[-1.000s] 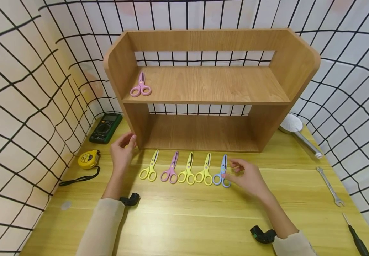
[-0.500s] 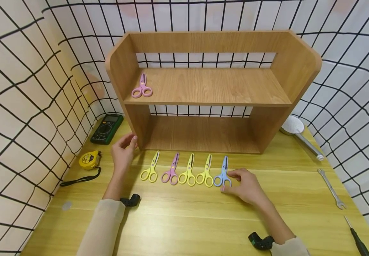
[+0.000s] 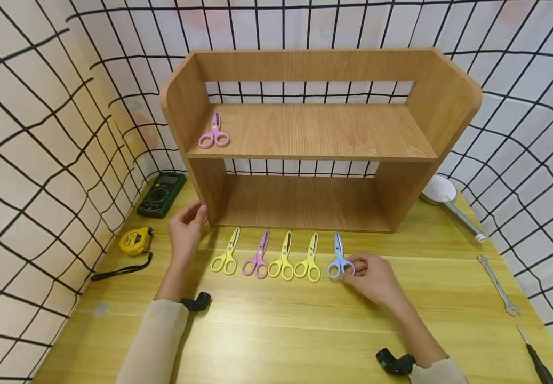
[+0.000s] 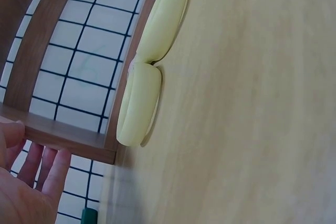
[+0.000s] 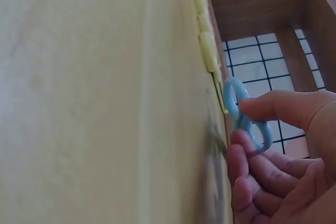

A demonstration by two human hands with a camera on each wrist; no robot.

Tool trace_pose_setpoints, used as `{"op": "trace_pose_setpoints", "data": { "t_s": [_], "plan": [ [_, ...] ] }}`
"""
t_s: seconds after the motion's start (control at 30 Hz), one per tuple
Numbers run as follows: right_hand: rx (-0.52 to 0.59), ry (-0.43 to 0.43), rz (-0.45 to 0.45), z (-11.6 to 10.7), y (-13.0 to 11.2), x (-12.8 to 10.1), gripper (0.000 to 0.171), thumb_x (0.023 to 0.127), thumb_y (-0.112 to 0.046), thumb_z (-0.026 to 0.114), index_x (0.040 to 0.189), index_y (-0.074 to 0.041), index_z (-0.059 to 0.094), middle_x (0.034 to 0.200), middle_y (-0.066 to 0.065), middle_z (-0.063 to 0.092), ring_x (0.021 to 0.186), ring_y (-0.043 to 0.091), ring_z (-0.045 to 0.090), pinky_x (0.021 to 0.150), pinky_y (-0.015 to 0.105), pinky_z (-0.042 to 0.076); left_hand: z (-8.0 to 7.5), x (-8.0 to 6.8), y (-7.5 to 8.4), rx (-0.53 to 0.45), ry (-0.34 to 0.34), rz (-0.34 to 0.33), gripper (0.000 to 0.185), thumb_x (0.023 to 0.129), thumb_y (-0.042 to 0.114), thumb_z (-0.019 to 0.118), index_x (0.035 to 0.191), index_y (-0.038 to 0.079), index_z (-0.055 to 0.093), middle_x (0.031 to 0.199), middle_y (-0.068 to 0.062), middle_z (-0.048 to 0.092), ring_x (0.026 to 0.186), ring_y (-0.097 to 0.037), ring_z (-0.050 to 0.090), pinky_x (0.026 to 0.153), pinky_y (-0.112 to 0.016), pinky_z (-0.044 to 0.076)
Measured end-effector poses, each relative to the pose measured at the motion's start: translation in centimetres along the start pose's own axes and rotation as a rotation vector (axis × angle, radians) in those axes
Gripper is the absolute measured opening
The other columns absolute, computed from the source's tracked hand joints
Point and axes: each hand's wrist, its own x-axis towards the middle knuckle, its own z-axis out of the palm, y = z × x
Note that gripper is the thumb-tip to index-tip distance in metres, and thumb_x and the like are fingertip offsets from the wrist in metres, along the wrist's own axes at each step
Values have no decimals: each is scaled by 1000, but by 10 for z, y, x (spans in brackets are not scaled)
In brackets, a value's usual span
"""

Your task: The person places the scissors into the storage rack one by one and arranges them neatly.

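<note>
My right hand (image 3: 374, 277) pinches the blue scissors (image 3: 338, 253) by a handle loop, blades pointing towards the shelf. In the right wrist view, thumb and fingertips meet at the blue loops (image 5: 235, 95), which stand up off the table. Left of them, yellow scissors (image 3: 309, 261), more yellow scissors (image 3: 282, 260), purple scissors (image 3: 257, 258) and a third yellow pair (image 3: 226, 256) lie in a row before the wooden shelf (image 3: 314, 158). My left hand (image 3: 186, 226) touches the shelf's left side panel, its fingers fairly straight in the left wrist view. Pink scissors (image 3: 215, 133) lie on the upper board.
A green multimeter (image 3: 161, 194) and a yellow tape measure (image 3: 135, 241) with a black strap lie at the left. To the right are a metal, round-headed tool (image 3: 441, 190), a wrench (image 3: 499, 285) and a screwdriver (image 3: 537, 360). Grid-patterned cloth surrounds the table.
My right hand has taken hold of the blue scissors' handle and shifted them slightly right, away from the nearest yellow pair. My left hand stays at the shelf's side.
</note>
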Motion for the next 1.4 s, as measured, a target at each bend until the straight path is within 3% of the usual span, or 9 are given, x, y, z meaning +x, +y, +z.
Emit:
{"op": "trace_pose_setpoints", "data": {
  "t_s": [0.3, 0.5, 0.7, 0.87, 1.1, 1.27, 1.4],
  "plan": [
    [70, 37, -73, -25, -20, -10, 44, 87, -23, 85, 121, 0, 71, 85, 2, 77, 77, 11, 67, 66, 19, 57, 0, -1, 0, -4, 4, 0, 36, 96, 28, 74, 126, 8, 73, 120, -14, 72, 103, -12, 69, 85, -19, 63],
    [191, 34, -145, -49, -63, -27, 42, 87, -25, 86, 121, -7, 70, 90, 2, 78, 78, 13, 66, 66, 22, 58, 0, -1, -1, 3, 6, -3, 36, 96, 29, 74, 126, 8, 74, 120, -14, 72, 103, -13, 69, 88, -25, 64],
    [289, 113, -357, -69, -120, -28, 33, 87, -12, 84, 118, -8, 72, 89, 1, 77, 75, 15, 65, 65, 21, 58, 0, -1, -1, 4, 1, -13, 37, 96, 31, 75, 126, 10, 74, 119, -12, 72, 105, -15, 68, 90, -28, 64],
    [277, 171, -425, -81, -172, 4, 36, 88, -16, 84, 121, -8, 72, 91, 0, 78, 75, 15, 66, 60, 19, 56, 0, 0, -2, 9, 6, -5, 37, 96, 31, 75, 126, 10, 74, 119, -13, 72, 105, -15, 67, 84, -19, 63],
    [229, 178, -394, -71, -233, 69, 39, 88, -25, 84, 124, -13, 72, 96, 3, 79, 82, 17, 64, 63, 27, 49, -1, 1, -3, -1, 7, 5, 36, 96, 28, 75, 125, 7, 74, 118, -15, 73, 102, -12, 68, 83, -19, 63],
    [202, 143, -386, -57, -261, 109, 37, 89, -22, 82, 122, -8, 71, 96, 3, 80, 85, 13, 69, 68, 26, 52, -1, 2, -2, -20, 7, 2, 35, 95, 27, 76, 124, 6, 74, 116, -14, 72, 102, -14, 68, 83, -19, 64],
    [205, 109, -379, -47, -275, 131, 34, 90, -19, 80, 120, -5, 71, 93, 5, 80, 80, 12, 72, 64, 22, 54, -1, 4, -2, -21, 6, 3, 35, 96, 26, 76, 124, 5, 74, 116, -16, 73, 101, -13, 68, 84, -20, 64]
  ]
}}
